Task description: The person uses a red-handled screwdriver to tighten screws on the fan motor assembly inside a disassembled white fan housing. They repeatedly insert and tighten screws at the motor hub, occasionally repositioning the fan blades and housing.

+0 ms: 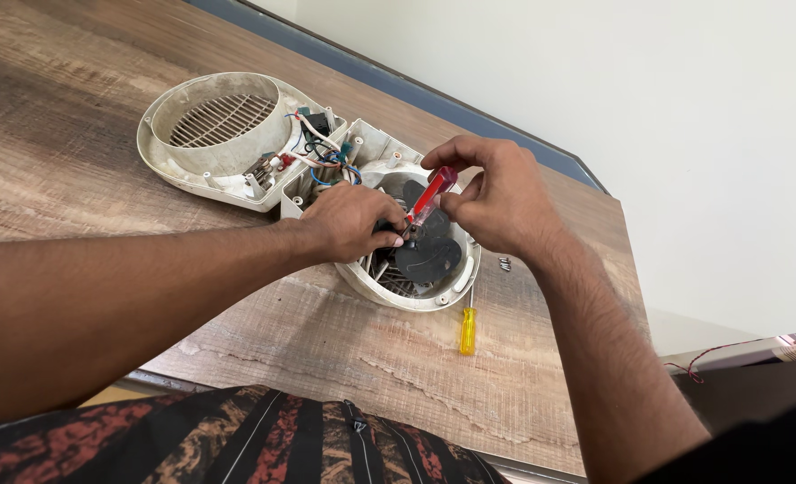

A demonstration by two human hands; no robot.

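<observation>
Your right hand (497,202) pinches the red-handled screwdriver (431,194), tip down at the fan hub (427,254) — housing (376,287) sits mid-worktop, toward the far edge. Left hand (355,221) grips the hub area, steadying. Looks like unscrewing; next, keep the tip seated, blade braced.

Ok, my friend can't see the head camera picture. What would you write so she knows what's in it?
A person's right hand holds a red-handled screwdriver over the black fan blade inside an opened white fan housing, while the left hand steadies the part. The grilled cover, loose wires and a yellow screwdriver lie on the wooden table.
</observation>
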